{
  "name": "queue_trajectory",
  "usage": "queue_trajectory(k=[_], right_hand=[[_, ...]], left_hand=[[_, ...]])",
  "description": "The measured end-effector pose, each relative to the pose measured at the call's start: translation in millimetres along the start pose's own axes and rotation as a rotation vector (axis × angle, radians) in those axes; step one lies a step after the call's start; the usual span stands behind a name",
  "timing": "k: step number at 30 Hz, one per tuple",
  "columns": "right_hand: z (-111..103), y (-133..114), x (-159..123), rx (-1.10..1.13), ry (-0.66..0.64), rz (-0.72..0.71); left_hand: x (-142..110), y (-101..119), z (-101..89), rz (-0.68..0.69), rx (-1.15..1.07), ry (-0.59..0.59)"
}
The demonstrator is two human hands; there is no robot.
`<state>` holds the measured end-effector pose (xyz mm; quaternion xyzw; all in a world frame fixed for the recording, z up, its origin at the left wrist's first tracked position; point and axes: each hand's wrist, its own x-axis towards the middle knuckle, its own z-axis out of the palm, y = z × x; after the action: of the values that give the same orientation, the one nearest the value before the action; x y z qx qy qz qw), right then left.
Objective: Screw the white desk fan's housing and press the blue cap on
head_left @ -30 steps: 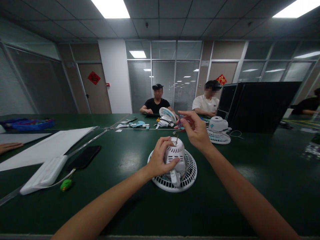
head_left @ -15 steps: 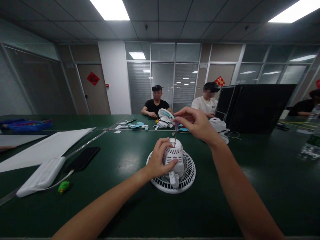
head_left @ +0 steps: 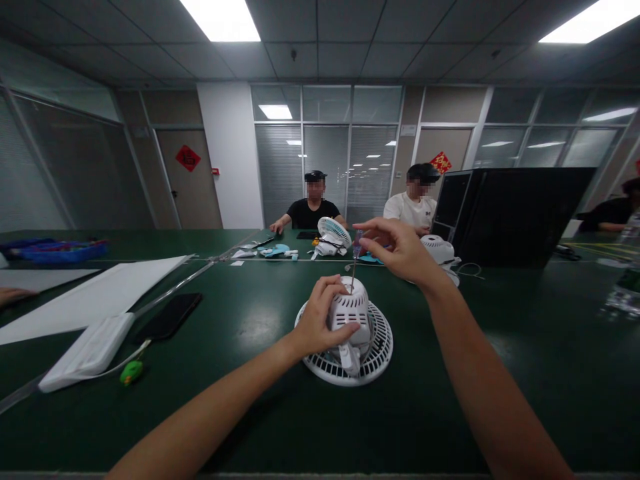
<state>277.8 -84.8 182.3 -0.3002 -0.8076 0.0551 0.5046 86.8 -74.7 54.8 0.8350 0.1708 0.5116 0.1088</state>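
A white fan lies grille-down on the green table, its rounded motor housing pointing up. My left hand is wrapped around the left side of that housing, thumb across the front and fingers near the top. In my right hand, a screwdriver with a translucent purplish handle is pinched between thumb and fingers. Its thin shaft runs down, nearly upright, to the top of the housing beside my left fingertips. Whether the tip sits in a screw is too small to tell.
Across the table stands another white fan near loose parts. Two people sit opposite. A black computer case and a third fan are to the right; a phone, white box and paper lie left.
My right hand and the screwdriver handle have shifted slightly right, and the handle shows more clearly. My left hand keeps its hold. The person opposite has moved an arm outward to the left.
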Motion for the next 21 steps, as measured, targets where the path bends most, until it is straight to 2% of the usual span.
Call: queue_trajectory(k=[5, 11, 16, 21], right_hand=[[3, -2, -1, 0.019, -0.023, 0.036], [8, -2, 0, 0.005, -0.020, 0.068], [14, -1, 2, -0.014, 0.070, 0.010], [17, 3, 2, -0.082, 0.096, -0.006]], left_hand=[[2, -1, -4.0, 0.001, -0.015, -0.035], [6, -4, -4.3, -0.010, -0.015, -0.006], [7, -8, -0.6, -0.006, 0.000, -0.004], [6, -12, 3.3, 0.026, 0.015, 0.009]])
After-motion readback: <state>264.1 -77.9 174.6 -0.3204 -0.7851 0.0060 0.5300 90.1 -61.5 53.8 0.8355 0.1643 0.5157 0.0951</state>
